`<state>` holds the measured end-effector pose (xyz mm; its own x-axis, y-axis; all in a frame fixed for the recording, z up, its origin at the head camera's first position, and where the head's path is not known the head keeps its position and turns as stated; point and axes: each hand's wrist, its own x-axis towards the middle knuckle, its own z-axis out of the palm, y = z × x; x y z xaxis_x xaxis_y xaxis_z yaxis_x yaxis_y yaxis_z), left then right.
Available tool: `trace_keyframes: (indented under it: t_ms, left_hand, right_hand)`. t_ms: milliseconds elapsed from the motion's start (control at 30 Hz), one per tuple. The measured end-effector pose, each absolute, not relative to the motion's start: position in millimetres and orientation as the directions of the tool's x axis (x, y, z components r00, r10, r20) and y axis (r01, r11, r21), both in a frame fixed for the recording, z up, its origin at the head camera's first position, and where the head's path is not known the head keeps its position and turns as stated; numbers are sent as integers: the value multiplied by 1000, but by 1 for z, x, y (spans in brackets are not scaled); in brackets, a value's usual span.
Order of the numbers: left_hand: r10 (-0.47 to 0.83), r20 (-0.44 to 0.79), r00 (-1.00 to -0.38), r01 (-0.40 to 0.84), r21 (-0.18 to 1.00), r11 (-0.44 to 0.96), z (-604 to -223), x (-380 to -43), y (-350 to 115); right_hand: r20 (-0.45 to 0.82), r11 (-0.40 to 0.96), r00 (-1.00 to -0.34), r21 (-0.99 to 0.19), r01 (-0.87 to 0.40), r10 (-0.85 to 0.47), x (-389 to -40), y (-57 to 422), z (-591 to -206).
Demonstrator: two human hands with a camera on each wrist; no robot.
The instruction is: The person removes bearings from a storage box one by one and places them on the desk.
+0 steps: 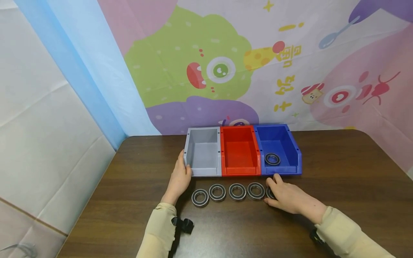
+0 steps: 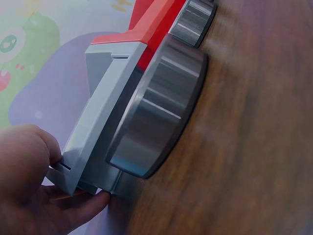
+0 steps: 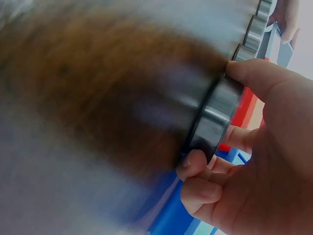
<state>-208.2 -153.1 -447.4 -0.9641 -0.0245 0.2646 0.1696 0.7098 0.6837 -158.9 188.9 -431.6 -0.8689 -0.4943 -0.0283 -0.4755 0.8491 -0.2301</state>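
Note:
My left hand holds the front left corner of the grey storage bin, thumb at the front edge and fingers along the outer side. With thumb and fingers on opposite sides of its rim, my right hand grips a ball bearing at the right end of a row. In the head view the hand covers most of that bearing. Several more ring-shaped bearings lie flat to its left, in front of the bins. Another bearing lies inside the blue bin.
A red bin stands between the grey and blue ones, side by side at the back of the brown table. Behind them hangs a printed cartoon cloth. Dark wrist devices are strapped at the sleeves.

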Motion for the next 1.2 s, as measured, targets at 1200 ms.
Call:
trace_keyframes:
  t_ms: [1200]
  left_hand:
    - [-25, 259, -966, 165, 682, 713, -449, -209, -154]
  right_hand:
    - [87, 815, -820, -99, -572, -565, -171, 194, -410]
